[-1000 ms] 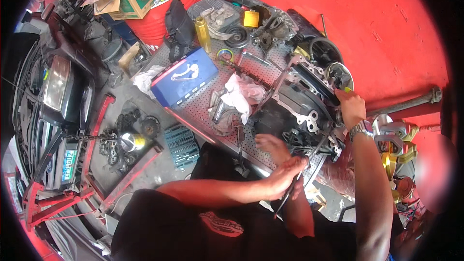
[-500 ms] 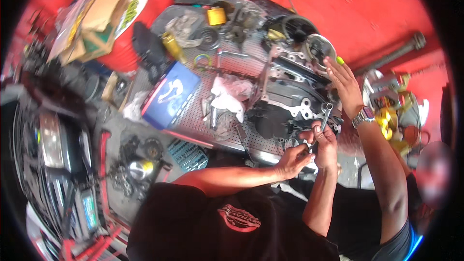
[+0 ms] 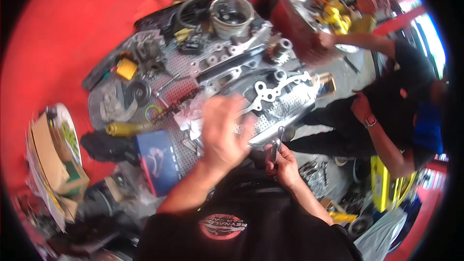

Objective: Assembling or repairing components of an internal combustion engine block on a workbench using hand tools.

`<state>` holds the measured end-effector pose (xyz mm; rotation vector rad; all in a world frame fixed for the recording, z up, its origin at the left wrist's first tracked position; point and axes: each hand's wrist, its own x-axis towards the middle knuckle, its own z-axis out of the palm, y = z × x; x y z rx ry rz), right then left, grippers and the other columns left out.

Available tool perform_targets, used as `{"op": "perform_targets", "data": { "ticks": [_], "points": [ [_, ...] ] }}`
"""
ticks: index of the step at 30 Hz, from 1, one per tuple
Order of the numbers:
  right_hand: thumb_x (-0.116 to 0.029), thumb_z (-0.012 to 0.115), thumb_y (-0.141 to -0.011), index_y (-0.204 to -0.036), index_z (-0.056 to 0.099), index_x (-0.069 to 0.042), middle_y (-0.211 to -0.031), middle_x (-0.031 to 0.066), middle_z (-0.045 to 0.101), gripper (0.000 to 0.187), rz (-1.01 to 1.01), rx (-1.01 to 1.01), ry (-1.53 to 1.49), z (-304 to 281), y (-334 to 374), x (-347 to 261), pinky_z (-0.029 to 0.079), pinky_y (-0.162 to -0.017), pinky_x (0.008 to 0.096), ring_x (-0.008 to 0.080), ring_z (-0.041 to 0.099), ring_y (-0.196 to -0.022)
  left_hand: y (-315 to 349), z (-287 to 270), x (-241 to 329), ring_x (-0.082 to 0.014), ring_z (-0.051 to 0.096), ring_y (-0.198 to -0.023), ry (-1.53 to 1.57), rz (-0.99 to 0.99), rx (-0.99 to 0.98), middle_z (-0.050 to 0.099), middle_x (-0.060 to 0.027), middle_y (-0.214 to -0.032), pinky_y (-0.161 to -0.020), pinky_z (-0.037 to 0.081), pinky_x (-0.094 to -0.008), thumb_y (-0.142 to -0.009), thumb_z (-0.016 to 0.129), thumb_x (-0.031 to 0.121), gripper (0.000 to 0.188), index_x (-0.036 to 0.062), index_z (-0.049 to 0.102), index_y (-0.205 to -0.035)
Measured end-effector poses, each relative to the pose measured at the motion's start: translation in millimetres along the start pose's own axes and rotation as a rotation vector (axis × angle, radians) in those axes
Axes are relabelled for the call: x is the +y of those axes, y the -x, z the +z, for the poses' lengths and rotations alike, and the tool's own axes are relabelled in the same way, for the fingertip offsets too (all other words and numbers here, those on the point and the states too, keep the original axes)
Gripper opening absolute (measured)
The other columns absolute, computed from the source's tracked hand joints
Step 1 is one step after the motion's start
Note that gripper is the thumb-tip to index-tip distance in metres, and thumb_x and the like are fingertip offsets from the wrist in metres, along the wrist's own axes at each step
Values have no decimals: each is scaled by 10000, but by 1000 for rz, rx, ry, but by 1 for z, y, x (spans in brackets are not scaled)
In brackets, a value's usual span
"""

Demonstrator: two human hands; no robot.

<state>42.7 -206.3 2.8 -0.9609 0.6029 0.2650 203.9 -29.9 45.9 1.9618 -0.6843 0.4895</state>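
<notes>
In my right hand [image 3: 286,168], close to my body by the table's near edge, I hold a metal wrench [image 3: 276,147]; its ring end points up and away. The fingers are closed round its shaft, and whether a second tool is with it I cannot tell. My left hand [image 3: 222,135] is lifted over the bench, blurred by motion, with thumb and fingers apart and nothing seen in it. Just beyond it lie a white-pink rag [image 3: 191,116] and a flat metal engine cover [image 3: 266,94] with bolt holes.
Across the perforated metal bench [image 3: 171,70] are a round metal housing [image 3: 232,17], a yellow bottle [image 3: 128,128] and a blue box [image 3: 157,159]. To the right stands another person [image 3: 411,87], one arm stretched over a drum [image 3: 295,19]. A cardboard box [image 3: 50,154] is at left.
My view has swung to the right. My left hand has come off the wrench and risen over the bench. The other person's hand has moved from the engine parts to the drum.
</notes>
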Motion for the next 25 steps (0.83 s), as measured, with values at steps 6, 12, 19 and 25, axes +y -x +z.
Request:
{"op": "perform_targets", "data": {
  "ticks": [6, 12, 19, 25],
  "points": [
    [-250, 469, -1109, -1191, 622, -106, -696, -4, 526, 225, -162, 295, 119, -14, 20, 29, 321, -485, 224, 69, 415, -542, -27, 5, -36, -323, 558, -887, -473, 84, -127, 582, -107, -842, -802, 432, -479, -881, 727, 202, 166, 63, 639, -865],
    [-266, 478, -1099, -1178, 624, -103, -695, -12, 520, 233, -180, 614, 98, -66, 62, 63, 283, -453, 238, 63, 382, -502, 11, 43, 25, -287, 570, -837, -294, 117, -168, 608, -64, -782, -795, 402, -435, -819, 799, 269, 276, 95, 615, -710],
    [-283, 546, -1073, -1156, 634, -70, -683, -21, 530, 244, -224, 861, 45, -145, 110, 151, 315, -455, 229, 57, 435, -517, -18, 20, 10, -292, 629, -934, -732, 2, -285, 715, -109, -882, -834, 422, -486, -849, 690, 295, 236, 60, 707, -847],
    [-334, 568, -1057, -1163, 619, -73, -668, -3, 527, 286, -120, 1000, 29, -221, 153, 250, 356, -437, 259, 93, 452, -499, -20, 11, 10, -290, 636, -990, -671, 62, -74, 736, -95, -966, -847, 427, -462, -846, 783, 312, 284, 104, 705, -1023]
  ]
}}
